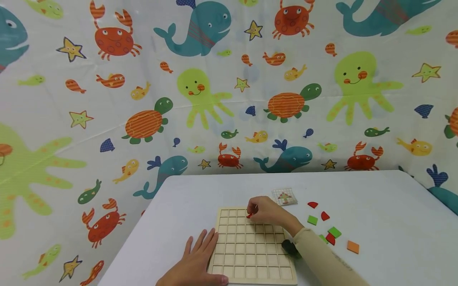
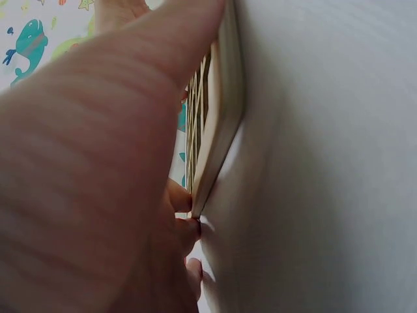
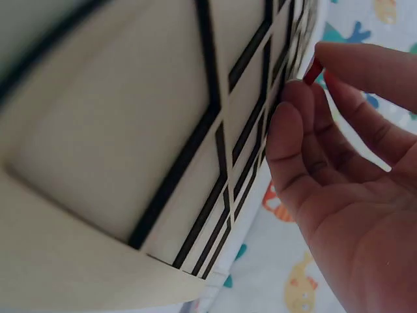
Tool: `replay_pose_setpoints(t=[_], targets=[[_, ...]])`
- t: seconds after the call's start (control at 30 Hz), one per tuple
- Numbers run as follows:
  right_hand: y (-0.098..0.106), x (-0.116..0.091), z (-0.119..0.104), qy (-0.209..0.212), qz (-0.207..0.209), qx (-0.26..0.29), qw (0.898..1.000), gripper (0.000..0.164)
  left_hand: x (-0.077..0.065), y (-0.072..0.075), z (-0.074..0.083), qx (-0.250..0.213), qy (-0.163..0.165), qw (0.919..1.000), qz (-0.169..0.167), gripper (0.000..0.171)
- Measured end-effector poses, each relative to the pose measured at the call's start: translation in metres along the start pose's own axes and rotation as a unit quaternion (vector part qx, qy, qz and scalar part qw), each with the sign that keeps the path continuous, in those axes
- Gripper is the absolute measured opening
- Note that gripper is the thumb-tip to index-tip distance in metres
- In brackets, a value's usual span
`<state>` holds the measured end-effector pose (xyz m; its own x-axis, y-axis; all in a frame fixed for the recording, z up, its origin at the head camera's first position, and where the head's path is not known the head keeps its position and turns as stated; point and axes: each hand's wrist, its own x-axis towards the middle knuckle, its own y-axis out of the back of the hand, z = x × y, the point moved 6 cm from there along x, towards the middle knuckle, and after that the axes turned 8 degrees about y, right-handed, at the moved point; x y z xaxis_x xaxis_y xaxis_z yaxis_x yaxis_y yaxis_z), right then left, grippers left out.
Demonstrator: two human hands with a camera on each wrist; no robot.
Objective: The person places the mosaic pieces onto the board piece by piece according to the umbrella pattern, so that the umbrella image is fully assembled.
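Note:
A wooden grid board (image 1: 235, 260) with square cells lies flat on the white table. My right hand (image 1: 268, 211) is over the far part of the board and pinches a small red piece (image 1: 249, 215) between thumb and fingertips. In the right wrist view the red piece (image 3: 313, 70) shows at the fingertips, close to the board's surface. My left hand (image 1: 195, 260) lies with spread, straight fingers along the board's left edge, its thumb at the near left corner. The left wrist view shows the fingers touching the board's side (image 2: 225, 117).
Beyond the board lies a small card (image 1: 285, 196) with a coloured picture on a grid. To the right are loose pieces: red (image 1: 325, 216), green (image 1: 312, 220) and orange (image 1: 352, 246). A dark object (image 1: 290, 248) on the right wrist overlaps the board's edge. A patterned cloth (image 1: 214, 151) hangs behind.

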<state>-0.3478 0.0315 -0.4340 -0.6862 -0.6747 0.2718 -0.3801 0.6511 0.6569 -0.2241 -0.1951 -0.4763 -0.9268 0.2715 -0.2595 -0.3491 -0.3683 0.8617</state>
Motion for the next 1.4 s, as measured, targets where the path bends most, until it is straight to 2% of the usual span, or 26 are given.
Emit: replay_pose_setpoints(t=[0.23, 0.5, 0.83, 1.23, 1.4], targets=[[-0.005, 0.007, -0.004, 0.023, -0.047, -0.017, 0.999, 0.016, 0.001, 0.0, 0.001, -0.006, -0.001, 1.0, -0.003, 0.128], [-0.008, 0.01, -0.007, 0.027, -0.056, -0.05, 0.997, 0.017, 0.002, 0.001, 0.0, -0.004, 0.006, 1.0, -0.005, 0.13], [-0.006, 0.005, -0.001, 0.015, -0.061, -0.039, 0.997, 0.014, 0.0, -0.001, 0.001, -0.009, 0.003, 0.9999, -0.004, 0.128], [-0.003, 0.002, -0.006, 0.004, -0.07, -0.032, 0.997, 0.013, -0.001, -0.002, 0.003, -0.006, -0.002, 1.0, -0.002, 0.127], [0.009, -0.01, -0.007, -0.017, -0.051, -0.023, 0.998, 0.031, 0.0, -0.002, 0.001, 0.0, 0.001, 1.0, -0.004, 0.127]])
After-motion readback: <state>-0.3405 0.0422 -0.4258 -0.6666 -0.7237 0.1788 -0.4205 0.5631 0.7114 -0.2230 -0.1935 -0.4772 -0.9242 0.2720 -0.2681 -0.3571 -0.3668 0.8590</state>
